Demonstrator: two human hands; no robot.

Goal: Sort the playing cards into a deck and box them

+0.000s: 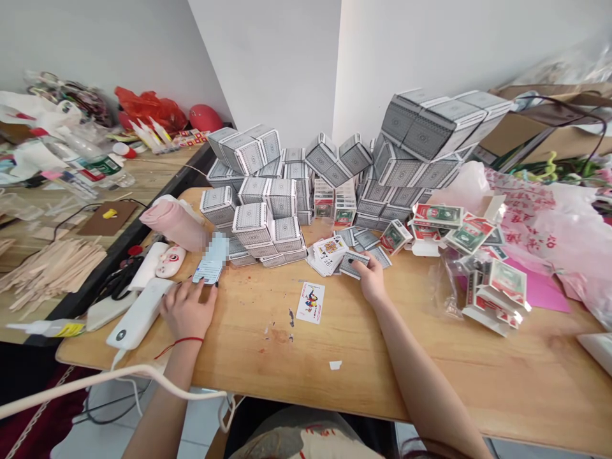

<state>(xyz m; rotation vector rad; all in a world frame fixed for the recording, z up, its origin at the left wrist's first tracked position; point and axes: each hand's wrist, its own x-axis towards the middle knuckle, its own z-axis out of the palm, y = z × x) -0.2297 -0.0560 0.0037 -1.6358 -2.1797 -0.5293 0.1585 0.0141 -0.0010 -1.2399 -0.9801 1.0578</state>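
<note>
At the table's left side, my left hand [189, 310] lies with fingers spread, the fingertips at the lower edge of a phone [210, 258] with a lit screen. My right hand [373, 280] grips a playing card [350, 264], back side up; whether more cards lie under it I cannot tell. Face-up cards [325, 254] lie in a loose pile just left of it. Behind are face-down cards [366, 238]. Between my hands a joker card [310, 303] lies face up on the wooden table [344, 344].
Stacked blocks of grey-backed cards [272, 197] stand along the back, with a taller stack [421, 137] to the right. Opened red-and-green card boxes [502, 290] lie at right beside plastic bags [540, 223]. A white power bank [138, 315] and a pink cloth roll [174, 223] sit at left.
</note>
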